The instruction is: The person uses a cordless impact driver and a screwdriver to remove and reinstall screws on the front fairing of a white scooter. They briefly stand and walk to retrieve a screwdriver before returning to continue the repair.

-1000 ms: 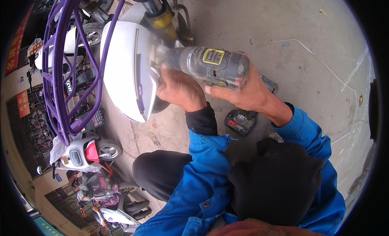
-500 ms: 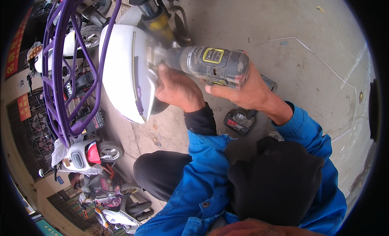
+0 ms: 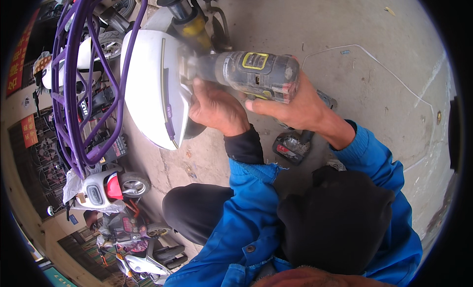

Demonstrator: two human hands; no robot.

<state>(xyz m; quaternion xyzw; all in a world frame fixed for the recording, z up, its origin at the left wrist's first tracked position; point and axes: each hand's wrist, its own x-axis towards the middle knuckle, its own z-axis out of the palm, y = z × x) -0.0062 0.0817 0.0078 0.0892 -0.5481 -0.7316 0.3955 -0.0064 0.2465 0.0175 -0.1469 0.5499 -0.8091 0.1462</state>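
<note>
A dusty black cordless drill [image 3: 266,72] with yellow trim lies level in my right hand [image 3: 308,109], whose fingers wrap its handle. Its nose points left at the metal bracket on the inner edge of a white fender [image 3: 145,85] with a purple-grey stripe. The tip and whatever it meets there are blurred. Just below the drill's nose, my left hand [image 3: 217,109] is closed on the fender's edge, index finger up by the bracket. Its other fingertips are hidden behind the edge. A fork leg [image 3: 192,33] with a yellow lower part stands behind the fender.
A purple tubular frame [image 3: 71,85] rises close on the left. On the concrete below my right wrist sits another power tool with a battery [image 3: 293,146]. A thin white cable [image 3: 379,65] runs over the floor at right. Parked scooters [image 3: 106,188] line the left side.
The drill and my right hand have shifted slightly left and the drill's rear end has risen a little. My left hand and the fender hold their place.
</note>
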